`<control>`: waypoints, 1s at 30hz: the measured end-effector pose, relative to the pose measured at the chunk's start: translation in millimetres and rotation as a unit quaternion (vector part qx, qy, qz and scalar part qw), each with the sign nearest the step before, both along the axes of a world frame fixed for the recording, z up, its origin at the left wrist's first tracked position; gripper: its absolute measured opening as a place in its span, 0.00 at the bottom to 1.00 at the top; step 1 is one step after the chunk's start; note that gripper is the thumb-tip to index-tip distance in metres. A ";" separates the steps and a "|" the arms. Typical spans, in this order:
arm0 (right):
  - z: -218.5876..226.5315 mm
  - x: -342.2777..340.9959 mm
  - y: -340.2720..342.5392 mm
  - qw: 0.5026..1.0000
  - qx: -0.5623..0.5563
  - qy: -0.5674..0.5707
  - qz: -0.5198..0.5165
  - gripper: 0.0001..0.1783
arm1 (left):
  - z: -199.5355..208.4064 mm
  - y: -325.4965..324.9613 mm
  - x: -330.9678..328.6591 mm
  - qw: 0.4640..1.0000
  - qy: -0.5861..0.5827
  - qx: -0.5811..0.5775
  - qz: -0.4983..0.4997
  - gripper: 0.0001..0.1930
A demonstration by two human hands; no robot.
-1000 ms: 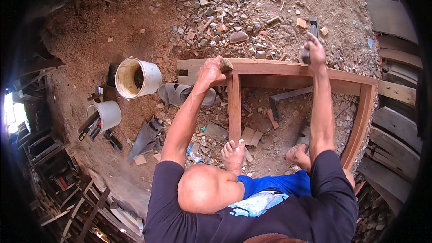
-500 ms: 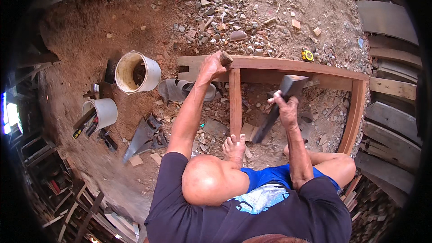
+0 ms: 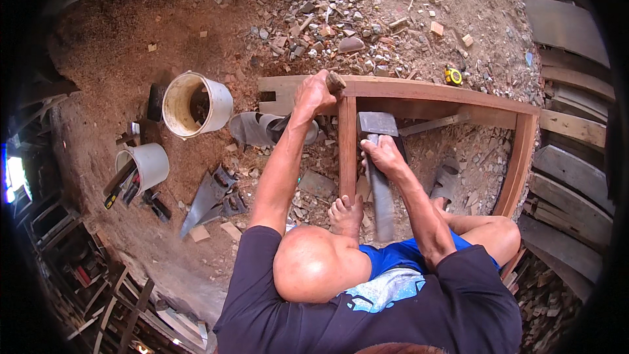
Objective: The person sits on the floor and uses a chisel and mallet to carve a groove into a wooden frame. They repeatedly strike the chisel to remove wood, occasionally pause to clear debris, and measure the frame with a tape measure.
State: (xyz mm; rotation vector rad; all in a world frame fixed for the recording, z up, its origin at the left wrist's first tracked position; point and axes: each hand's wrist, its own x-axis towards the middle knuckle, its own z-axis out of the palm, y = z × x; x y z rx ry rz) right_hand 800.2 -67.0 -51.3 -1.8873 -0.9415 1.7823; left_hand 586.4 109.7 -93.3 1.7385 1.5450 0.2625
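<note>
Foot: one bare foot (image 3: 345,215) braced against the lower end of the frame's upright bar.
Mallet: one heavy wooden mallet (image 3: 378,157), a long worn handle with a squared grey-brown head; it lies just right of the upright bar, head close under the top rail.
Right hand: the right hand (image 3: 383,156) is wrapped tight round the mallet's handle just below the head, fingers curled over the wood.
Frame: one reddish-brown wooden frame (image 3: 432,92) lying on the dirt, with a long top rail, one upright bar in the middle and a side post at the right.
Left hand: the left hand (image 3: 314,92) is closed round a chisel (image 3: 335,82), whose short wooden butt sticks out past the thumb, set on the top rail where the upright bar meets it.
Buckets: two, a large white bucket (image 3: 195,103) and a smaller one (image 3: 143,165) holding tools, both well left of the frame.
Tape measure: one yellow tape measure (image 3: 453,77) on the ground just beyond the top rail.
</note>
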 end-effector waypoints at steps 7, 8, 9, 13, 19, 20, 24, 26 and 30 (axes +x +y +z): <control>5.3 28.3 3.9 0.997 -0.070 -0.001 -0.034 0.17 | -9.3 0.7 -8.0 1.000 -0.008 -0.016 0.003 0.27; 7.9 26.7 2.2 0.994 -0.089 -0.001 -0.060 0.17 | -10.8 -2.2 -9.5 1.000 -0.001 -0.013 0.003 0.27; 6.8 23.8 -2.8 0.995 -0.060 0.021 -0.077 0.17 | -6.2 -0.1 -4.7 1.000 -0.004 -0.008 -0.002 0.28; -17.3 19.2 -3.9 0.995 0.060 -0.024 0.079 0.16 | 5.2 4.7 5.3 1.000 0.020 0.010 -0.019 0.28; -6.1 26.6 -1.2 1.000 -0.006 0.011 0.000 0.17 | -12.2 4.0 -2.6 1.000 -0.018 0.001 -0.009 0.28; -13.5 22.4 -5.9 1.000 0.013 0.010 -0.019 0.17 | -11.2 4.9 0.0 1.000 -0.022 0.001 -0.011 0.28; 11.4 21.6 2.7 0.997 -0.032 0.023 0.065 0.19 | -2.4 0.4 1.0 1.000 -0.008 0.001 -0.007 0.25; -10.9 42.1 -10.1 0.994 0.066 0.018 0.082 0.18 | 4.0 -2.4 -5.0 0.999 -0.050 0.000 -0.018 0.23; 22.8 60.2 -31.0 0.989 0.118 -0.083 0.043 0.19 | 56.0 -16.5 -12.1 0.989 -0.094 0.012 0.113 0.22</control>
